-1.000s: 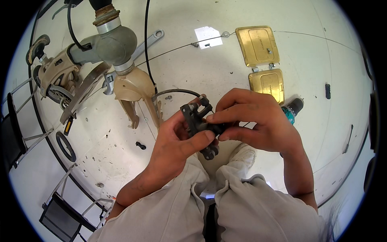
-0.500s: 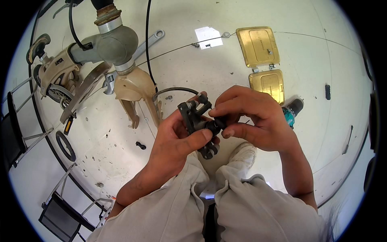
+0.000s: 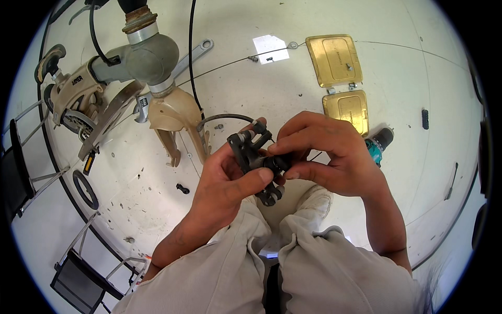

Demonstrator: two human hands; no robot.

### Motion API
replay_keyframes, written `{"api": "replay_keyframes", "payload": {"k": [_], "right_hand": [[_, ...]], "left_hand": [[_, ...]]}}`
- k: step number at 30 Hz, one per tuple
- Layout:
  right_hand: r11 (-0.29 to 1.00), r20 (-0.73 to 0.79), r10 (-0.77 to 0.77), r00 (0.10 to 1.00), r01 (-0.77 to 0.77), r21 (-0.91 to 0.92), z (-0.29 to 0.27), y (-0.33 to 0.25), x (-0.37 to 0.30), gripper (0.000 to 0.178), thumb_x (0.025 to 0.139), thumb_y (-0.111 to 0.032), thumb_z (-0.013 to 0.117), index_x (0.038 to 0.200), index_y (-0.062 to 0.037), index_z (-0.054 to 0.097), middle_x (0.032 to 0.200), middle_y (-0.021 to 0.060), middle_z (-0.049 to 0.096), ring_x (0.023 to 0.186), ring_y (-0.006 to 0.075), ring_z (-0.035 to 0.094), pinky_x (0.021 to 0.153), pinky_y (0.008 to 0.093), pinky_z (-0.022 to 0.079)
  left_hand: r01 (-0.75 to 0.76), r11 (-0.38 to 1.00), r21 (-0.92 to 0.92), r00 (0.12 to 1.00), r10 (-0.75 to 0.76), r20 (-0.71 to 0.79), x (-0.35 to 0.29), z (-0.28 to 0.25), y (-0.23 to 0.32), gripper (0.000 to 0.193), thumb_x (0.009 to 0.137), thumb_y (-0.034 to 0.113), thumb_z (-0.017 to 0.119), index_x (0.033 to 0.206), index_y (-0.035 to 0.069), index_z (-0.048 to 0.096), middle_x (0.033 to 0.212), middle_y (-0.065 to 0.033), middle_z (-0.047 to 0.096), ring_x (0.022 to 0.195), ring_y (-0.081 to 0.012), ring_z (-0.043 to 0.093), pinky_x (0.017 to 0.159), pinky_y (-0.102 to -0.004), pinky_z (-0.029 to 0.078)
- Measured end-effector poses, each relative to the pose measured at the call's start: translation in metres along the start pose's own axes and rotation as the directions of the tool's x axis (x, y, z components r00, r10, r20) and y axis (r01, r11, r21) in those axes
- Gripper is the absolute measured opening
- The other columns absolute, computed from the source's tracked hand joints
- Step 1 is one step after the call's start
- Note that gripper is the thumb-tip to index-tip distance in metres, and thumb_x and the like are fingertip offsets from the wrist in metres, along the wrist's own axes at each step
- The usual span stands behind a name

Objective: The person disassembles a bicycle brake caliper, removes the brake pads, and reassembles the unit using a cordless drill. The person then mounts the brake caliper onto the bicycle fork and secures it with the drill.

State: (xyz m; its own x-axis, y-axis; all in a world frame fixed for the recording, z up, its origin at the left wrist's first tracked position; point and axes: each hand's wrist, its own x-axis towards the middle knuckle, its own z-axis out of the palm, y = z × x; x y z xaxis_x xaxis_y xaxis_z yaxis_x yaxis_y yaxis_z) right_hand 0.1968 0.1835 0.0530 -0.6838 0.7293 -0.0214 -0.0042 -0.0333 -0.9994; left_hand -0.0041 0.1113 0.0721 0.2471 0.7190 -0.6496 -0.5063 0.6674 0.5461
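Observation:
A black bicycle disc brake caliper (image 3: 248, 152) rests in my left hand (image 3: 225, 180), whose fingers wrap it from behind while the thumb presses on its lower side. My right hand (image 3: 334, 152) closes thumb and fingertips on a small black part (image 3: 282, 161) at the caliper's right side; its kind is mostly hidden. From the right fingers a thin dark rod or wire sticks out. A black cable (image 3: 225, 115) arcs from the caliper's top toward the beige bicycle fork (image 3: 175, 112), left of my hands.
The bicycle frame (image 3: 112, 63) lies at upper left with an adjustable wrench (image 3: 141, 107) beside it. Two gold panels (image 3: 334, 60) lie at upper right, near a teal and black power drill (image 3: 377, 146). A black ring (image 3: 85, 189), chairs (image 3: 81, 282) and small hardware surround the left floor.
The caliper has shifted slightly left and tilted in my left hand. My right fingertips have moved a little closer to it, keeping their pinch.

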Motion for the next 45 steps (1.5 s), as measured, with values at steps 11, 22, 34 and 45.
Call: {"api": "replay_keyframes", "payload": {"k": [11, 22, 34, 45], "right_hand": [[1.000, 0.000, -0.007, 1.000, 0.007, -0.022, 0.003, 0.003, -0.001, 0.036, 0.073, 0.003, 0.074, 0.108, -0.0057, 0.068, 0.100, 0.0105, 0.063, 0.082, 0.0231, 0.067, 0.072, 0.0317, 0.055], [0.993, 0.054, 0.030, 0.998, -0.023, -0.118, 0.000, -0.007, -0.002, 0.031, 0.073, -0.001, 0.076, 0.103, -0.0053, 0.069, 0.095, 0.0083, 0.062, 0.078, 0.0238, 0.066, 0.066, 0.0317, 0.055], [0.994, 0.056, 0.067, 0.996, -0.061, -0.095, 0.005, -0.003, -0.008, 0.032, 0.071, -0.006, 0.079, 0.102, -0.0062, 0.070, 0.088, 0.0081, 0.060, 0.075, 0.0247, 0.063, 0.065, 0.0328, 0.052], [0.977, 0.014, 0.071, 0.997, -0.067, -0.203, 0.015, -0.003, -0.014, 0.036, 0.067, -0.003, 0.081, 0.102, -0.0071, 0.072, 0.085, 0.0064, 0.061, 0.071, 0.0190, 0.063, 0.062, 0.0287, 0.052]], "left_hand": [[-0.022, 0.999, 0.046, 0.998, 0.025, -0.049, 0.000, 0.002, 0.000, 0.071, 0.085, 0.009, 0.067, 0.144, -0.003, 0.030, 0.106, -0.0116, 0.064, 0.091, -0.0176, 0.064, 0.084, -0.0332, 0.051], [-0.007, 0.993, 0.119, 0.999, 0.002, 0.046, 0.000, -0.015, 0.001, 0.078, 0.081, 0.014, 0.075, 0.144, -0.003, 0.033, 0.121, -0.0095, 0.059, 0.110, -0.0157, 0.058, 0.096, -0.0323, 0.047], [0.017, 0.997, 0.069, 0.995, -0.024, 0.101, 0.002, -0.027, -0.004, 0.089, 0.076, 0.033, 0.082, 0.143, -0.003, 0.036, 0.120, -0.0101, 0.061, 0.110, -0.0181, 0.059, 0.094, -0.0353, 0.049], [0.196, 0.978, 0.065, 0.967, -0.204, 0.152, 0.006, -0.036, -0.004, 0.086, 0.079, 0.034, 0.079, 0.144, 0.001, 0.034, 0.136, -0.0084, 0.051, 0.118, -0.0201, 0.055, 0.099, -0.0383, 0.046]]}}
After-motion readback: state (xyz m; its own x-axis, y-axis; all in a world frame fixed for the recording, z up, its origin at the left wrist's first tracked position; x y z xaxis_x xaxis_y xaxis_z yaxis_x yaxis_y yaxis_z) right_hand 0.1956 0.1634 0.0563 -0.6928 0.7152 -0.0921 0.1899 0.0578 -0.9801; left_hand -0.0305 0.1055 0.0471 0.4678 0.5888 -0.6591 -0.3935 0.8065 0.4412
